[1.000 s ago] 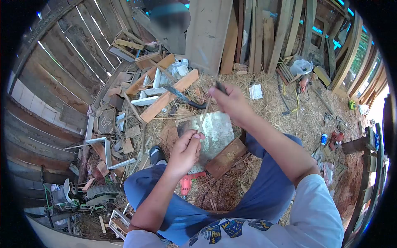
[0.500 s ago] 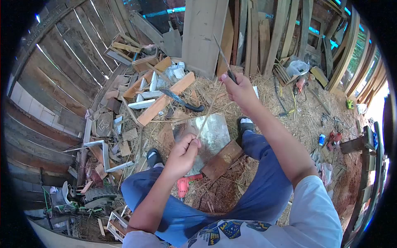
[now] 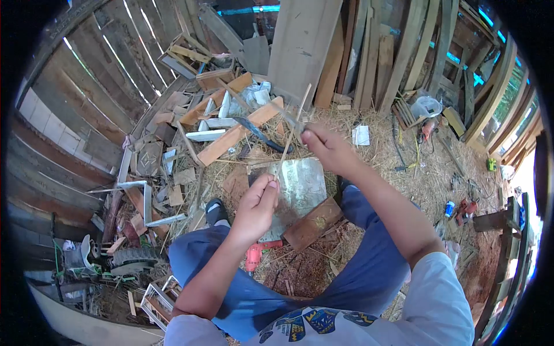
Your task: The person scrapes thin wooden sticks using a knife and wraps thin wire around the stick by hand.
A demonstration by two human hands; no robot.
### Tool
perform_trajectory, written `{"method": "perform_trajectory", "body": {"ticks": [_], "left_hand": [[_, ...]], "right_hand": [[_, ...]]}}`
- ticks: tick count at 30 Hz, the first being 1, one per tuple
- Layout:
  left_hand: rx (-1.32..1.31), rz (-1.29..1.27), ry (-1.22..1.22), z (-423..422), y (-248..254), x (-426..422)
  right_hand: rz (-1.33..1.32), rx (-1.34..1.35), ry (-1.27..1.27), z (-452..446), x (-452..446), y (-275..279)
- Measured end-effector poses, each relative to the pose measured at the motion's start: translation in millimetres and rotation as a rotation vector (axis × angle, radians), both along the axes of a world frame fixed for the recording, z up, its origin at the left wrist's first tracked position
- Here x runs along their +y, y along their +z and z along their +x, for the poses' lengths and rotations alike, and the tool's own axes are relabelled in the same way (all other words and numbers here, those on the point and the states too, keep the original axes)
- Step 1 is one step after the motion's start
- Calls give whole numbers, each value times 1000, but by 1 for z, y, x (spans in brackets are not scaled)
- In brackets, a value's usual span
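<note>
My left hand [image 3: 258, 202] is closed around the lower end of a thin wooden stick [image 3: 286, 149], which slants up and away from me. In my right hand [image 3: 329, 150] is a knife [image 3: 287, 117], its blade pointing up and left across the stick. The blade is slightly blurred, so I cannot tell whether it touches the wood. Below my hands lies a worn, pale metal-like sheet [image 3: 303, 184] on the ground. A brown wood block [image 3: 312, 224] rests at its near edge, between my legs.
Beside my left knee is a red power tool [image 3: 254, 256]. A dark-handled machete [image 3: 257, 135] lies by an orange-brown plank [image 3: 239, 134] among scrap wood. Tall boards [image 3: 303, 43] lean at the back. A blue can [image 3: 449, 209] stands on the straw-strewn ground at right.
My right hand has moved down and slightly left. The knife has swung from pointing away, beside the stick, to lying across it with its tip leftward. My left hand keeps its hold.
</note>
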State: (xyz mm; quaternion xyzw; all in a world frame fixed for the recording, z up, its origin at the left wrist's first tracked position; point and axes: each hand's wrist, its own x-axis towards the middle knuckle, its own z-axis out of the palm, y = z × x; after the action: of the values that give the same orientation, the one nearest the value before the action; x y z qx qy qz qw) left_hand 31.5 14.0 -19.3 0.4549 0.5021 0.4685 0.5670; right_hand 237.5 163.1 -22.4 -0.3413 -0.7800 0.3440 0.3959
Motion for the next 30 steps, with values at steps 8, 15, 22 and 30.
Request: {"method": "perform_trajectory", "body": {"ticks": [8, 15, 22, 30], "left_hand": [[-301, -169, 15, -15, 25, 1], [-303, -142, 15, -13, 26, -1], [-172, -33, 116, -1, 25, -7], [-210, -37, 68, -1, 40, -12]], "right_hand": [[212, -405, 203, -20, -40, 17], [342, -405, 144, -28, -48, 22], [427, -460, 99, -31, -50, 24], [509, -504, 40, -26, -45, 28]]}}
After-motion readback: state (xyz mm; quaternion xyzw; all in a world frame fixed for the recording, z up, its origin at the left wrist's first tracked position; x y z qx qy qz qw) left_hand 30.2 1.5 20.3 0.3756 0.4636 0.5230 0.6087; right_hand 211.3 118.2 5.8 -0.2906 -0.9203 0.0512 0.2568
